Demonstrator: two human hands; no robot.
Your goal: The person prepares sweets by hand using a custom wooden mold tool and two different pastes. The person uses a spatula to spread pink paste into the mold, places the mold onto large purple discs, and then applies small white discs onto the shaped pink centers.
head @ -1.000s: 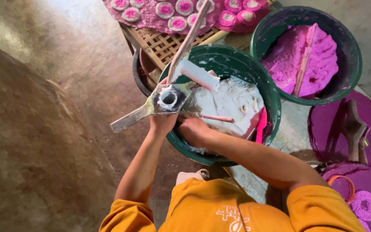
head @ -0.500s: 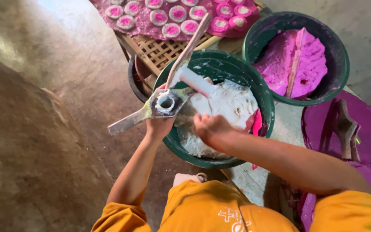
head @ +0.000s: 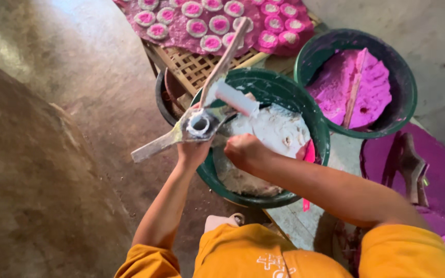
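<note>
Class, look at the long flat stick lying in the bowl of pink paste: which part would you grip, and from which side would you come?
Probably grip the stick near its upper end, coming from above. That end rests raised toward the green bowl's rim, while its lower end lies in the pink paste.

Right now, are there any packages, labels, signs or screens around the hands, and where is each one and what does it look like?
No packages, signs or screens show.
Print on the shirt: bottom centre, a small white mark on orange cloth, partly cut off.
Tubs: two round dark green ones, no labels showing.
Left hand: holds a grey press tool, unmarked.
Right hand: closed over the pale dough.
</note>
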